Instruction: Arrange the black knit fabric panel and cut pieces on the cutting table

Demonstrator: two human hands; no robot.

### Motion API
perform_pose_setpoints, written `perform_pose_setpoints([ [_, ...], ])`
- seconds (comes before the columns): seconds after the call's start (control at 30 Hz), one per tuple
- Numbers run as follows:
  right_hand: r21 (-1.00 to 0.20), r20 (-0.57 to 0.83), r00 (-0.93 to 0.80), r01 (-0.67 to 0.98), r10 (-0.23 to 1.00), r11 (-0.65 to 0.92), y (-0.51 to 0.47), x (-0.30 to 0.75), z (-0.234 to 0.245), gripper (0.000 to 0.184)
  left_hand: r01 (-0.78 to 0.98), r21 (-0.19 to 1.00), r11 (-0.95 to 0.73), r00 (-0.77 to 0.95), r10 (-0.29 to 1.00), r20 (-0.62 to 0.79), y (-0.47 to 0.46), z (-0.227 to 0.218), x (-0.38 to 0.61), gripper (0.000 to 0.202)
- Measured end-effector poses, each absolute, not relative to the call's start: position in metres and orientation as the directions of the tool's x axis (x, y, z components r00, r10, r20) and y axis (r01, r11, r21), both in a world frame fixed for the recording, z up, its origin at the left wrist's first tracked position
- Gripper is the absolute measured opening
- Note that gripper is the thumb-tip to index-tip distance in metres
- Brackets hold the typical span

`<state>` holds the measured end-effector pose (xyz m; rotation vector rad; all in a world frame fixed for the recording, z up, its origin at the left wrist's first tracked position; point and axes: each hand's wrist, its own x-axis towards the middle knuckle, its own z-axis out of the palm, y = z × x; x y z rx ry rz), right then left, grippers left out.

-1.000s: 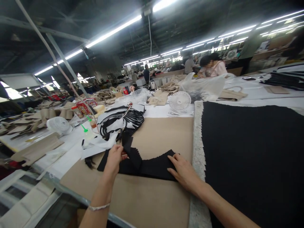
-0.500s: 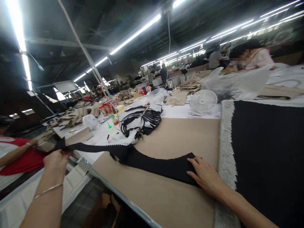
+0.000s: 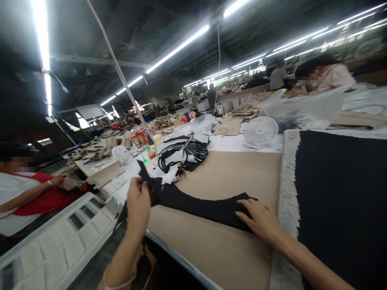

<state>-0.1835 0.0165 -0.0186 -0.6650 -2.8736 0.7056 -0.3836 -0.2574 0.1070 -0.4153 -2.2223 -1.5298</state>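
A long, curved piece of black fabric (image 3: 199, 205) with a notched upper edge lies across a beige sheet (image 3: 211, 245) on the table. My left hand (image 3: 138, 203) is closed on its left end, which is lifted and folded up near my fingers. Part of that end hangs down behind my wrist, and the fingertips are partly hidden. At the other end, my right hand (image 3: 261, 217) rests on the fabric with fingers stretched out, pressing it to the sheet. To the right lies a large black cloth (image 3: 341, 201) over a ragged greyish layer (image 3: 288, 189).
Behind the fabric sits a heap of black and white strips (image 3: 190, 153). A small white fan (image 3: 260, 129) and a plastic bag (image 3: 308, 108) stand further back. At left, a person in a red apron (image 3: 51, 193) works beside a tray of pale pieces (image 3: 60, 241).
My left hand has moved right and inward, bringing the fabric's stretched left end back over itself. My right hand stays on the right end. The view has shifted slightly left.
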Motion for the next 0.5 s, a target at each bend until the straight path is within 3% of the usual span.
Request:
perform_pose_setpoints([
  [0.1,-0.852,-0.032,-0.913,0.239,0.408,0.467,-0.004,-0.169,0.003,0.059,0.403,0.844,0.353,-0.91,0.256,0.327,-0.21,0.071,-0.312,0.021],
  [0.17,-0.959,-0.059,-0.91,0.166,0.411,0.231,-0.018,-0.154,0.018,0.078,0.372,0.838,0.399,-0.904,0.359,0.231,-0.186,0.052,-0.265,0.024],
  [0.27,-0.967,-0.105,-0.88,0.199,0.462,0.159,-0.032,-0.125,0.031,0.083,0.377,0.814,0.442,-0.83,0.552,0.085,-0.161,0.027,-0.206,0.029],
  [0.4,-0.937,-0.057,-0.79,0.254,0.611,0.24,-0.028,-0.084,0.024,0.063,0.454,0.812,0.368,-0.662,0.749,0.031,-0.146,0.008,-0.154,0.041],
  [0.5,-0.934,-0.017,-0.732,0.255,0.681,0.25,-0.018,-0.058,0.018,0.051,0.427,0.854,0.298,-0.582,0.813,0.007,-0.142,0.009,-0.145,0.034],
])
